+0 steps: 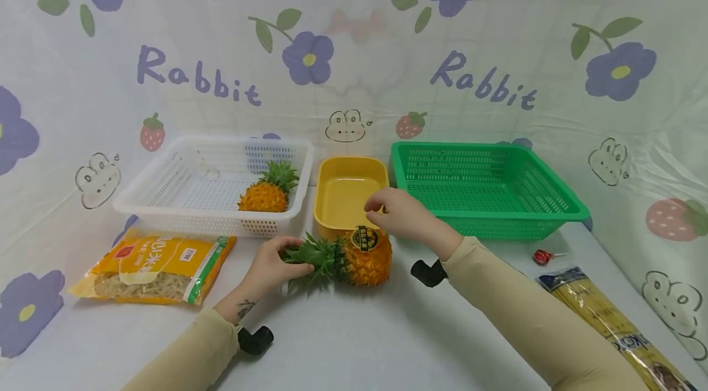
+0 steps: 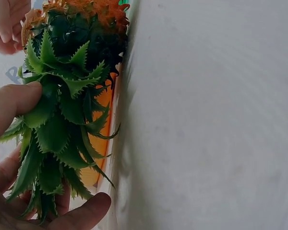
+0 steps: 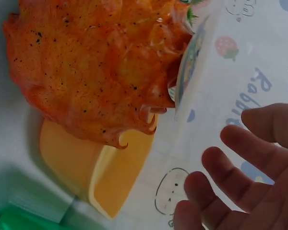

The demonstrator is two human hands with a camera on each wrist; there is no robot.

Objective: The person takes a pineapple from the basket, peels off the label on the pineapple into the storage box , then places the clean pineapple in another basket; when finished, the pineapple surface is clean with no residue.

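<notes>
A pineapple (image 1: 366, 259) with orange skin and a dark label lies on its side on the white tabletop, its green crown pointing left. My left hand (image 1: 275, 268) holds it by the crown; in the left wrist view the thumb lies over the leaves (image 2: 55, 129) and the other fingers reach around behind and below them. Just above the fruit's body is my right hand (image 1: 401, 219), apart from it, with nothing between its loosely bent fingers. The right wrist view shows those fingers (image 3: 249, 177) spread beside the pineapple's orange skin (image 3: 91, 62).
Behind stand a white basket (image 1: 207, 219) with a second pineapple (image 1: 264, 195) inside, a yellow tub (image 1: 351, 161) and a green basket (image 1: 492, 217). An orange food bag (image 1: 160, 262) lies left. A red lollipop (image 1: 542, 256) and a noodle packet (image 1: 608, 317) lie right.
</notes>
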